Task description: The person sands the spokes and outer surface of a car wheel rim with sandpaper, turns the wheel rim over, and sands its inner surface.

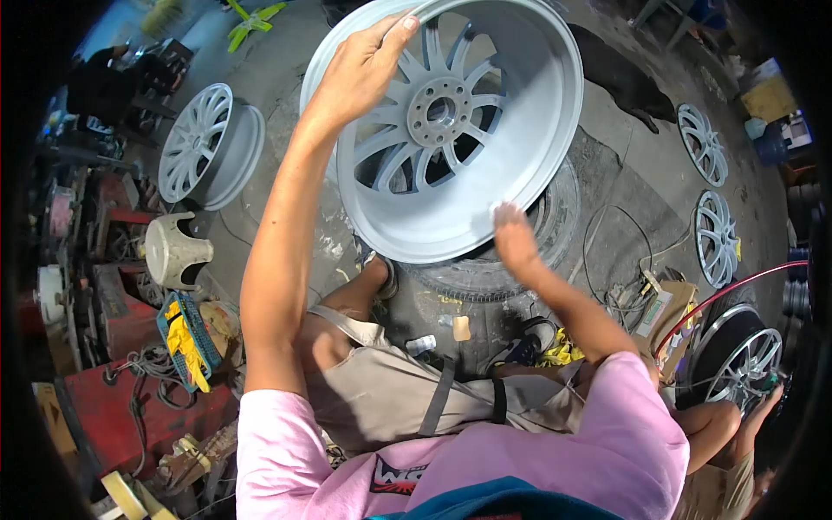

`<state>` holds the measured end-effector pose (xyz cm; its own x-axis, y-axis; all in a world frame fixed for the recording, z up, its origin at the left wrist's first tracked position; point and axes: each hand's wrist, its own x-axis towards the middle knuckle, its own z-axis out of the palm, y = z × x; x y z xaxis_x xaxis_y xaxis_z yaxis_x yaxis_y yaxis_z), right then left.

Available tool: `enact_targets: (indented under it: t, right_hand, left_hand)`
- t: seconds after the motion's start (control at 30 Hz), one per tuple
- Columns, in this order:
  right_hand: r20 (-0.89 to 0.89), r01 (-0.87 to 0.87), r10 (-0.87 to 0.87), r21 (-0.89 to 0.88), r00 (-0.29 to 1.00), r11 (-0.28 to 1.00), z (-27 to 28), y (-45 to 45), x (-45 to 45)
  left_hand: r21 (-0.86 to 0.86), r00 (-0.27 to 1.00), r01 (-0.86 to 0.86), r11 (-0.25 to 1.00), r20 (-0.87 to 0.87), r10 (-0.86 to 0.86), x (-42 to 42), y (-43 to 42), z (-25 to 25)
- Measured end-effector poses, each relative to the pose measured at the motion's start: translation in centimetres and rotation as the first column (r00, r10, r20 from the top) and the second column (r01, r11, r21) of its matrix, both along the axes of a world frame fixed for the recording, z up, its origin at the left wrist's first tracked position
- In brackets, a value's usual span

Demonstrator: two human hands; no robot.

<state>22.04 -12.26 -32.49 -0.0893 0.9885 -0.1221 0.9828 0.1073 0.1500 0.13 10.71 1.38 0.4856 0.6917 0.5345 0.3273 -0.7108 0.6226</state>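
Observation:
A large grey alloy wheel rim (537,113) stands tilted toward me, its spokes and hollow barrel in view. My left hand (368,74) is closed over its upper left edge. Against the lower lip of the barrel is my right hand (513,234), blurred by motion, its fingers bunched around something small and whitish that I cannot make out. Beneath the rim lies a black tyre (559,230). On the floor between my feet are a tan piece (461,328) and a small white container (420,345).
Another grey rim (247,156) and a whitish stool (178,251) stand left, above a blue basket (208,342) with yellow cloth. Two rims (716,238) lie right. A dark dog (620,74) lies behind. A co-worker's hand (763,407) touches a silver-black wheel (737,355). A red hose (728,290) runs nearby.

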Motion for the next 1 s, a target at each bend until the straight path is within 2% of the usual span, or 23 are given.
enact_targets:
  t: [0.03,0.07,0.1,0.13,0.17,0.2,0.27,0.3,0.37,0.43,0.5,0.53,0.57,0.6,0.63,0.67,0.7,0.77,0.87,0.9,0.93,0.97,1.0]
  right_hand:
    - [-0.19,-0.038,0.014,-0.124,0.982,0.992,3.3,-0.6,-3.1]
    - [-0.352,0.026,-0.107,-0.228,0.93,0.973,8.1,-1.1,-7.2]
    - [-0.582,-0.068,-0.001,-0.097,0.813,0.993,10.8,-1.4,-10.3]
    - [-0.803,-0.098,-0.022,-0.099,0.596,0.99,10.5,-0.4,-12.5]
    - [-0.862,-0.091,0.184,0.16,0.473,0.983,14.3,0.9,-14.7]
    - [-0.821,0.064,0.461,0.508,0.337,0.859,19.0,2.7,-15.6]
    - [-0.962,0.069,0.269,0.271,0.043,0.96,25.0,8.9,-13.4]
    - [-0.925,0.052,-0.087,-0.114,-0.37,0.992,31.4,8.9,-10.7]
    - [-0.622,0.209,0.126,-0.061,-0.773,0.976,34.1,9.8,-7.5]
    - [-0.575,0.306,0.257,0.012,-0.777,0.952,33.6,9.1,-5.3]
    - [-0.866,0.37,0.258,0.093,-0.428,0.925,27.8,8.2,-5.7]
    - [-0.984,0.285,0.143,0.107,-0.109,0.953,24.6,7.1,-6.2]
    - [-0.971,0.2,0.036,0.084,0.235,0.976,21.1,5.6,-7.0]
    - [-0.917,0.135,0.256,0.308,0.306,0.942,17.5,4.2,-9.0]
    - [-0.884,0.037,0.051,0.077,0.465,0.996,18.2,2.3,-10.2]
    - [-0.852,-0.051,0.067,0.047,0.52,0.998,15.0,1.7,-11.7]
    - [-0.837,-0.108,0.153,0.113,0.525,0.988,13.2,1.4,-13.4]
    - [-0.867,-0.098,0.274,0.256,0.417,0.962,17.3,1.5,-14.6]
    - [-0.92,-0.128,0.238,0.208,0.312,0.97,22.9,8.0,-13.6]
    - [-0.966,-0.231,0.243,0.217,0.091,0.948,24.8,11.2,-10.8]
    - [-0.97,0.064,0.092,0.109,0.227,0.992,31.7,12.1,-7.9]
    - [-0.945,0.168,-0.001,-0.059,-0.326,0.984,31.2,15.8,-4.6]
    - [-0.811,0.117,0.11,0.052,-0.575,0.992,32.4,17.3,-0.6]
  left_hand:
    - [-0.052,1.0,0.004,0.999,0.004,-0.004,0.0,-0.4,0.2]
    - [-0.105,1.0,0.013,0.994,0.01,-0.012,0.2,-0.9,0.4]
    - [-0.156,1.0,0.025,0.987,0.014,-0.023,0.5,-1.2,0.5]
    - [-0.151,0.999,0.033,0.988,0.01,-0.032,0.7,-1.4,0.4]
    - [-0.148,0.998,0.069,0.987,0.02,-0.066,0.8,-1.4,0.1]
    - [-0.143,0.994,0.104,0.984,0.031,-0.1,0.8,-1.5,-0.1]
    - [-0.14,0.995,0.1,0.985,0.044,-0.095,0.6,-2.1,-0.1]
    - [-0.144,0.995,0.092,0.985,0.061,-0.084,0.6,-2.4,0.2]
    - [-0.388,0.988,0.151,0.909,0.076,-0.132,0.3,-2.0,0.5]
    - [-0.291,0.988,0.132,0.948,0.121,-0.1,0.7,-1.2,-0.4]
    - [-0.284,0.99,0.125,0.951,0.102,-0.099,0.7,-2.3,1.1]
    - [-0.289,0.992,0.112,0.951,0.082,-0.092,0.7,-2.9,1.6]
    - [-0.288,0.992,0.116,0.951,0.083,-0.096,0.7,-3.1,1.7]
    - [-0.327,0.993,0.104,0.939,0.08,-0.082,0.6,-3.2,1.8]
    - [-0.366,0.995,0.09,0.926,0.075,-0.067,0.5,-3.2,1.8]
    - [-0.366,0.995,0.09,0.926,0.075,-0.068,0.5,-3.3,1.8]
    - [-0.375,0.994,0.1,0.922,0.082,-0.074,0.5,-3.4,1.7]
    - [-0.383,0.993,0.114,0.917,0.083,-0.088,0.6,-3.6,1.7]
    - [-0.336,0.995,0.094,0.937,0.075,-0.073,0.9,-3.7,1.2]
    - [-0.316,0.994,0.1,0.943,0.073,-0.081,0.9,-3.6,1.1]
    - [-0.297,0.994,0.101,0.949,0.07,-0.084,0.8,-3.5,1.1]
    - [-0.297,0.994,0.097,0.95,0.073,-0.079,0.9,-3.5,1.1]
    - [-0.303,0.993,0.104,0.947,0.083,-0.083,1.0,-3.4,1.1]
